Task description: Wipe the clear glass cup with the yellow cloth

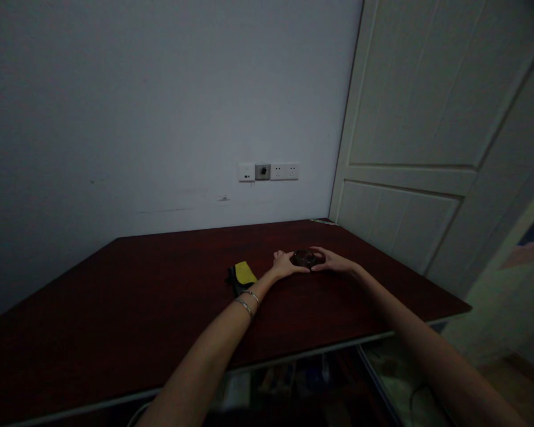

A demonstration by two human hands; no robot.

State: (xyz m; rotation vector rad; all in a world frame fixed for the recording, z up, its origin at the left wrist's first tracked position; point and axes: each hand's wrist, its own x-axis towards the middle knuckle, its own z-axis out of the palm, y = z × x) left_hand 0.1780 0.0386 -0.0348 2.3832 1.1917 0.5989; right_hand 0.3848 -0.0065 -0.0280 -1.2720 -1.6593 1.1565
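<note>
Both of my arms reach far out over a dark red-brown table [115, 308]. My left hand [283, 264], with bracelets on its wrist, and my right hand [333, 261] close in from either side on a small dark round object [303, 257] that rests on the tabletop. Fingers of both hands touch and grip its sides. The object is too small and dim to name. Just left of my left wrist lies a yellow and black item [242, 275] flat on the table.
A white wall with a row of sockets [269, 172] stands behind the table. A white panelled door [427, 148] closes off the right side. Under the table's front edge are dim cluttered items [293, 379] and a cable.
</note>
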